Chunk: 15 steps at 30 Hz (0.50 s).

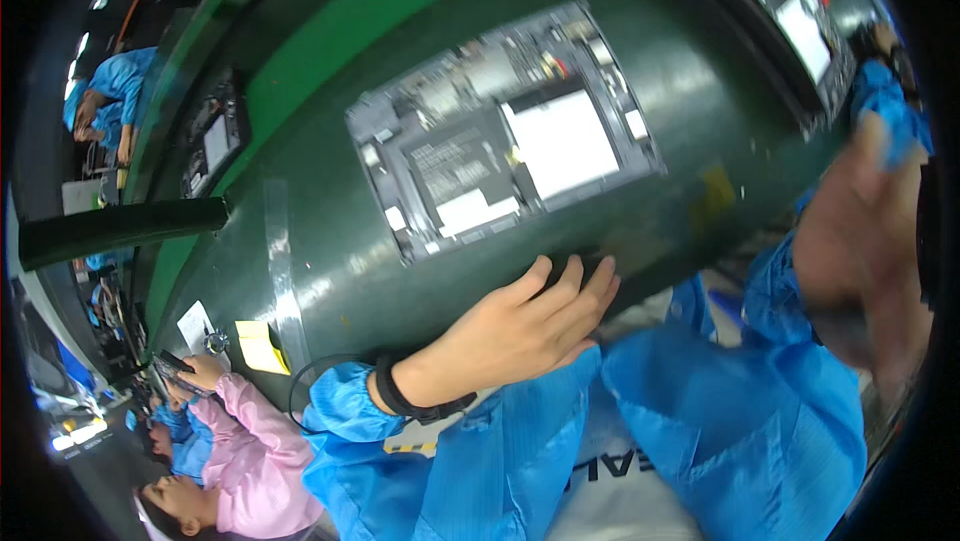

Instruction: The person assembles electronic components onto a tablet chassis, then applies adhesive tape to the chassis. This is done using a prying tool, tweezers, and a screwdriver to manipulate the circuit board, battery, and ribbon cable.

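An opened flat electronic device [500, 121], with bare circuit boards, a black battery [450, 171] and a white panel [565, 144], lies tilted on the dark green bench [330, 221]. Just below its near edge is my left hand [520, 326], fingers stretched out and slightly apart with nothing in them. A black band with a cord circles my left wrist [405, 391]. My right hand [860, 231] is off at the right, away from the device. Motion smears its fingers, so whether they hold anything does not show.
Another opened device [800, 31] stands by a black rail [745, 36] at upper right. One more [215, 131] lies on the far left. Yellow paper [262, 346] sits near clear tape [282, 291]. A person in pink [265, 461] works at left; others wear blue.
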Motion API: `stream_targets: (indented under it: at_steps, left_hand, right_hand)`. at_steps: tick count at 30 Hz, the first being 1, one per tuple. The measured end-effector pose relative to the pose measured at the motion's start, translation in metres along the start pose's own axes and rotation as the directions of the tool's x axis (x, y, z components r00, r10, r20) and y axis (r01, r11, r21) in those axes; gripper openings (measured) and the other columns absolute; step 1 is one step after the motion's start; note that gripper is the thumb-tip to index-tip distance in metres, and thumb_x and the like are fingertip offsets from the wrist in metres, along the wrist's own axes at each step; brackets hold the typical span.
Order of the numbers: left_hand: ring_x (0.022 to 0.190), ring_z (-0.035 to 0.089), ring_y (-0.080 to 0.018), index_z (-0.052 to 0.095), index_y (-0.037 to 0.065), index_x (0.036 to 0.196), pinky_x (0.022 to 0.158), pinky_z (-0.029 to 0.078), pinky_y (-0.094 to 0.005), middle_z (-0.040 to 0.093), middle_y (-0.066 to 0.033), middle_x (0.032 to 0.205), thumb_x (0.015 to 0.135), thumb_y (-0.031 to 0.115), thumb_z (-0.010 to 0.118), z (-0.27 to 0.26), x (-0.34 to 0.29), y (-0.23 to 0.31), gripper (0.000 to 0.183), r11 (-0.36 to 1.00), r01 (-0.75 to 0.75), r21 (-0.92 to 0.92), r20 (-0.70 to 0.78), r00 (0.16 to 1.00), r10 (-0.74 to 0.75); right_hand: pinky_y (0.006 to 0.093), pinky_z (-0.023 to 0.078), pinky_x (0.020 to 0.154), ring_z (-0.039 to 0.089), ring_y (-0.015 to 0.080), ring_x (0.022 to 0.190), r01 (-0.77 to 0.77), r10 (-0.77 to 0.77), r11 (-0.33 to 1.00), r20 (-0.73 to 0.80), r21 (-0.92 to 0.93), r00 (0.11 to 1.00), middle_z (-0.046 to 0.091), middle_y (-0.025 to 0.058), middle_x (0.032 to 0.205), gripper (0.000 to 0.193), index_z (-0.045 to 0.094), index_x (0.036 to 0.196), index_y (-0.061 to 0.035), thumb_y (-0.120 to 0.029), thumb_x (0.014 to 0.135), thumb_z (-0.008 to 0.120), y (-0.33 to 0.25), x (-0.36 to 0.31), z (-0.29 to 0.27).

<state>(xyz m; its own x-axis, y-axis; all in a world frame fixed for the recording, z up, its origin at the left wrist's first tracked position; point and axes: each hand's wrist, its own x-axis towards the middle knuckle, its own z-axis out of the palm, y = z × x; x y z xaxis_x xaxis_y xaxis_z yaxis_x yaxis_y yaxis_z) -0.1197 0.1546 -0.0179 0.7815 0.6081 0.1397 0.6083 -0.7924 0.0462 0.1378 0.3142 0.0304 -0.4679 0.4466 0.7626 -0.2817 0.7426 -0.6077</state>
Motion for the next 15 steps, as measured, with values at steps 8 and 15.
stream_targets:
  at_steps: [8, 15]
  left_hand:
    - [0.130, 0.056, -0.0322, 0.061, 0.007, 0.143, 0.111, 0.044, -0.0483, 0.057, -0.0104, 0.148, 0.087, 0.038, 0.075, 0.017, -0.014, 0.040, 0.066, 0.923, 0.377, -0.075, 0.134, 0.921, -0.365]
    - [0.123, 0.058, -0.0338, 0.065, 0.009, 0.139, 0.104, 0.047, -0.0505, 0.061, -0.0129, 0.137, 0.083, 0.029, 0.080, 0.024, 0.012, 0.068, 0.062, 0.853, 0.510, -0.108, 0.062, 0.860, -0.507]
  right_hand:
    - [0.0311, 0.053, 0.086, 0.066, 0.0103, 0.091, -0.106, 0.084, 0.994, 0.362, 0.040, 0.928, 0.073, 0.0045, 0.104, 0.020, 0.077, 0.102, -0.0087, -0.012, 0.103, 0.056, -0.076, -0.084, -0.077]
    - [0.0267, 0.056, 0.076, 0.067, 0.0052, 0.077, 0.323, -0.315, 0.946, -0.158, 0.023, 0.936, 0.072, 0.0013, 0.092, 0.019, 0.076, 0.098, -0.0127, -0.013, 0.105, 0.058, -0.111, -0.093, -0.014]
